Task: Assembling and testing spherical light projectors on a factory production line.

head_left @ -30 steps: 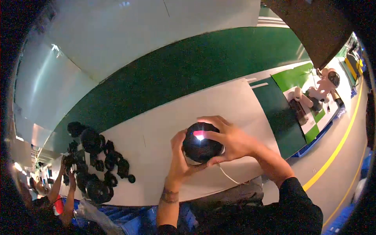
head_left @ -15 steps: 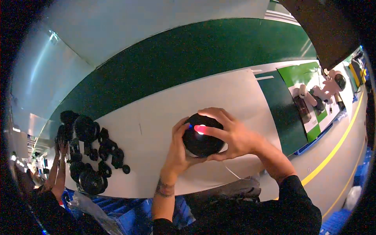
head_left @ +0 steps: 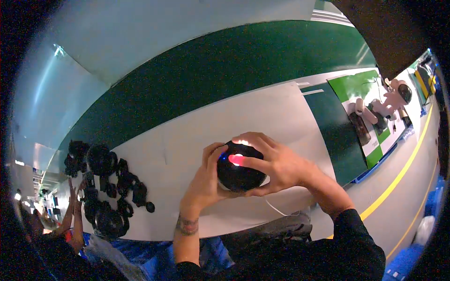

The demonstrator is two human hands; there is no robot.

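Left hand (head_left: 202,175), right hand (head_left: 287,166) cup black device (head_left: 240,179); right fingertip (head_left: 234,160) at lit spot (head_left: 239,155). Want pressure even, cable (head_left: 275,206) slack. Underside contact unclear.

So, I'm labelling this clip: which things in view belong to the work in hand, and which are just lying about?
In use:
- black ball, held between left hand and right hand
- white cable, probably; its join is hidden

Apparently lying about:
- black parts, left
- white devices, right
- mat beneath them
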